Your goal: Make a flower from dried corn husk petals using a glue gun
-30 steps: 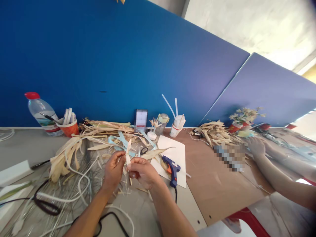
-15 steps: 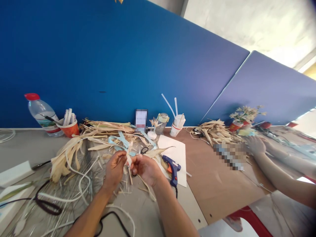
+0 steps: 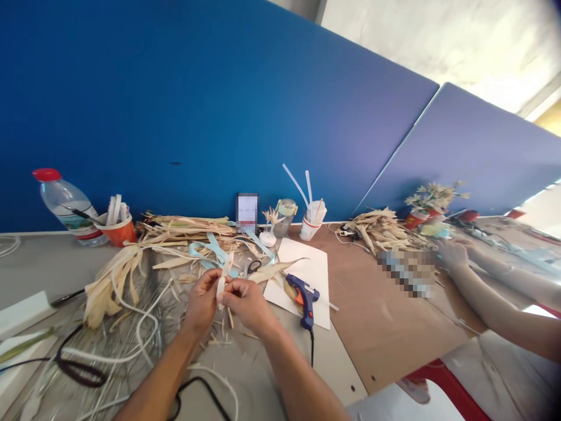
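Between my two hands is a pale strip of corn husk (image 3: 227, 266), its upper end standing up above the fingers. My left hand (image 3: 204, 298) is closed on it from the left side. Thumb and fingers of my right hand (image 3: 245, 301) pinch the lower part, where a whitish fold shows. Beneath the hands, husk scraps and trimmings lie on the grey table. Just behind are light blue ribbon (image 3: 213, 248) and black-handled scissors (image 3: 254, 267), partly covered. A blue glue gun (image 3: 307, 298) lies on white paper (image 3: 322, 263) right of my right hand.
Husk bundles (image 3: 188, 227) line the back panel, near a red-capped bottle (image 3: 65, 204), an orange cup (image 3: 120, 231), a phone (image 3: 248, 211) and a cup of glue sticks (image 3: 311, 225). White cable (image 3: 144, 316) loops at left. A co-worker's hands (image 3: 453, 254) are at right.
My right hand has turned and come in closer to the left, its fingers now pinching the husk strip lower down. The view has shifted slightly.
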{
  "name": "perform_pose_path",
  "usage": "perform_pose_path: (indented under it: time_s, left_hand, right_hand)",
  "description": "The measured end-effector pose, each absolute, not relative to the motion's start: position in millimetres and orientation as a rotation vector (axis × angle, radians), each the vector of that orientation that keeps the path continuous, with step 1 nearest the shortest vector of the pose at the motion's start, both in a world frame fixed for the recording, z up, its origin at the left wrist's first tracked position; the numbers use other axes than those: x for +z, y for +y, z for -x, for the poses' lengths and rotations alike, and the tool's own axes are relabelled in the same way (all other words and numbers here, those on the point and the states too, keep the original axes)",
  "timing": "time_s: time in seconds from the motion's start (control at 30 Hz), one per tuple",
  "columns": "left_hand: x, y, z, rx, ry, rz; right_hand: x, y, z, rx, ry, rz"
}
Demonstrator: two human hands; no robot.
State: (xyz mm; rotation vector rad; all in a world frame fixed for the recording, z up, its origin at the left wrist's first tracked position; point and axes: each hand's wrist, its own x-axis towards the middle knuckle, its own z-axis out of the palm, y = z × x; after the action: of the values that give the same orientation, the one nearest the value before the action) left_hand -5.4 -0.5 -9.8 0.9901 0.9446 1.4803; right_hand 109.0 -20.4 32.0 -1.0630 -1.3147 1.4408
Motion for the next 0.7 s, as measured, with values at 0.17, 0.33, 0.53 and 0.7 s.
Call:
perform_pose_path:
  time_s: [0.17,0.33,0.53,0.7]
  left_hand:
    - [-3,-1,7,1.452,0.866,-0.935]
    - [-4,-2,8,1.383,0.783,-0.910]
    - [-3,-3,6,1.296,0.739,-0.886]
    - [4,-6,2,1.251,0.811,-0.973]
  right_hand:
    - [38,-16,-124,1.617,-1.156,0.941]
    - [42,-9,-134,1.437,-0.904,0.943]
    - [35,-8,-125,1.469,-1.008,0.874]
    - [32,-8,-123,1.381,-1.020,0.968]
